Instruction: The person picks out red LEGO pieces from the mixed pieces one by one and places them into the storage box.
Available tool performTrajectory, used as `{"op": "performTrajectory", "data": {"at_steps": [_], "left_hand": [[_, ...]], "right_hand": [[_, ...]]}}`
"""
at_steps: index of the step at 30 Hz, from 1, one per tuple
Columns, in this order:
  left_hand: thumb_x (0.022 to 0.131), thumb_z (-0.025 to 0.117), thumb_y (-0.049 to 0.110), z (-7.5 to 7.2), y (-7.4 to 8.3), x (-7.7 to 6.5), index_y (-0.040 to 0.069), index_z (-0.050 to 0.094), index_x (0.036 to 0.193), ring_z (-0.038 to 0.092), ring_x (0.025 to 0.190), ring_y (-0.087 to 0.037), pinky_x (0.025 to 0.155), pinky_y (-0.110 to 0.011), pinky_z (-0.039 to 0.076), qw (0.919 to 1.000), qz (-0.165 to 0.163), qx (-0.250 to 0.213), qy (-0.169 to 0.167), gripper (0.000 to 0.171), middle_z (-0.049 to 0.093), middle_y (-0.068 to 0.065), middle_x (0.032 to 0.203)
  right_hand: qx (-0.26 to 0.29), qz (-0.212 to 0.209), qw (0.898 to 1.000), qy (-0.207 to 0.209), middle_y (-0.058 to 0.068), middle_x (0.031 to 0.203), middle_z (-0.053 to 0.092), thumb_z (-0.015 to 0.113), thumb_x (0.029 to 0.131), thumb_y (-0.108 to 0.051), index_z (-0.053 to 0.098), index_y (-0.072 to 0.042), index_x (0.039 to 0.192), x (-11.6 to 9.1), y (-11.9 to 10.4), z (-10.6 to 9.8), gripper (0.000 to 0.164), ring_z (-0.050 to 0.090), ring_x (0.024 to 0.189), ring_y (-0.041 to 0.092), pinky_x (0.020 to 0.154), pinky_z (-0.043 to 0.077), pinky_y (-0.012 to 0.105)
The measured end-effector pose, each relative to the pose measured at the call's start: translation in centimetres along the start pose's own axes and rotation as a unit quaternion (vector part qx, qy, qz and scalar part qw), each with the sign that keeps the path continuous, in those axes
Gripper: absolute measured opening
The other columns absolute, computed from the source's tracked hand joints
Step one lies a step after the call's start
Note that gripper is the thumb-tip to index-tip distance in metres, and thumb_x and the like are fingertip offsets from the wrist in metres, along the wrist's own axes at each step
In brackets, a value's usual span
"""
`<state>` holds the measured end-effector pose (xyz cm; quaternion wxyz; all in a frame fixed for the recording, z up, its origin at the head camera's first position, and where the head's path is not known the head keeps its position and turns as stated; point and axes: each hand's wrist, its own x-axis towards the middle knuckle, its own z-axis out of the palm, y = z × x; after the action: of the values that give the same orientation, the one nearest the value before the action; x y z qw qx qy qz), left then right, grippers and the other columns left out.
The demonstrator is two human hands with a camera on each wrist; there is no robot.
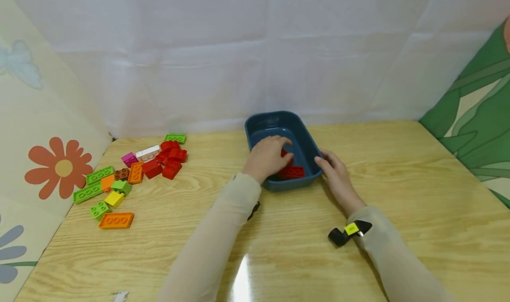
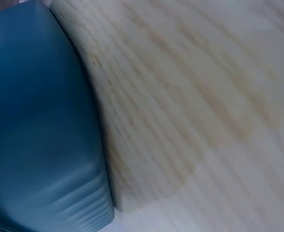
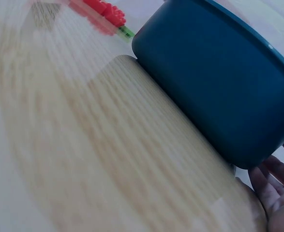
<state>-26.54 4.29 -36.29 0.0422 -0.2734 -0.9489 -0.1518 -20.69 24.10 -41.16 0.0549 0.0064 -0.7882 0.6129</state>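
Note:
My left hand (image 1: 268,156) reaches over the near left rim of a blue plastic bin (image 1: 306,145), its fingers and thumb curled about a red toy brick (image 1: 284,152). Just below that hand, another red brick (image 1: 292,172) lies on the bin floor. At the near right corner, my right hand (image 1: 336,178) holds the bin, thumb on the rim and fingers along the outside. In the right wrist view, fingers (image 3: 277,174) show against the outer wall of the bin (image 3: 214,87). Only the bin's outside (image 2: 40,121) fills the left wrist view's left part.
On the left of the wooden table (image 1: 295,244) lie several red bricks (image 1: 171,169), with green, orange, yellow, brown, magenta and white ones (image 1: 148,153) around them. A white cloth (image 1: 199,71) hangs behind. Painted panels (image 1: 63,169) stand at the sides.

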Motion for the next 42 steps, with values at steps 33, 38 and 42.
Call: {"op": "performTrajectory", "data": {"at_steps": [33, 38, 42], "left_hand": [[0.092, 0.059, -0.002, -4.2, -5.2, -5.6, 0.009, 0.071, 0.114, 0.063, 0.101, -0.022, 0.093, -0.033, 0.05, 0.9614, 0.241, 0.063, 0.116, 0.028, 0.069, -0.004, 0.111], [0.089, 0.058, -0.005, -5.0, -7.1, -6.5, 0.006, 0.071, 0.114, 0.064, 0.103, -0.026, 0.095, -0.038, 0.05, 0.9532, 0.258, 0.075, 0.139, 0.031, 0.068, -0.008, 0.111], [0.087, 0.06, -0.007, -5.5, -8.5, -7.3, 0.004, 0.07, 0.113, 0.064, 0.105, -0.028, 0.095, -0.041, 0.05, 0.942, 0.277, 0.083, 0.17, 0.03, 0.068, -0.01, 0.113]], "right_hand": [[0.012, -0.006, 1.0, 0.0, 0.014, 0.134, 0.049, 0.048, 0.105, -0.034, 0.044, 0.002, 0.144, 0.1, 0.1, 0.2, 0.054, 0.05, 0.109, 0.003, 0.091, 0.042, 0.012], [0.009, -0.005, 1.0, 0.002, 0.017, 0.135, 0.049, 0.048, 0.105, -0.034, 0.044, 0.002, 0.144, 0.1, 0.1, 0.0, 0.053, 0.05, 0.109, 0.004, 0.091, 0.042, 0.012], [0.01, -0.005, 1.0, 0.005, 0.017, 0.135, 0.049, 0.049, 0.105, -0.034, 0.045, 0.001, 0.144, 0.2, 0.1, 0.1, 0.053, 0.05, 0.109, 0.004, 0.09, 0.042, 0.012]]}}
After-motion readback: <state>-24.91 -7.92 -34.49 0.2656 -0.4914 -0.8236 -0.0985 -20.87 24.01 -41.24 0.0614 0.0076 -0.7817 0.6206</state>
